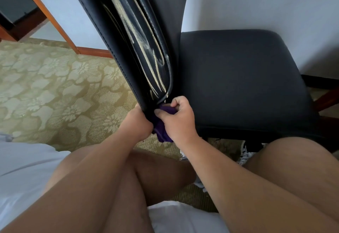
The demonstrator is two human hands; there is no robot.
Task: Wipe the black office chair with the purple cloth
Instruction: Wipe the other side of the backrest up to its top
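The black office chair (238, 78) stands sideways in front of me, its backrest rising to the top of the view with pale scratch streaks along its side. My left hand (137, 122) grips the lower edge of the backrest from the left. My right hand (176, 121) holds the bunched purple cloth (162, 132) and presses it into the joint where the backrest meets the seat. Most of the cloth is hidden between my two hands.
My bare knees and a white sheet (27, 168) fill the bottom of the view. Patterned green-gold carpet (55, 89) lies to the left. A white wall (266, 3) stands behind the chair, with wooden furniture legs at the upper left (55, 18) and far right (326, 100).
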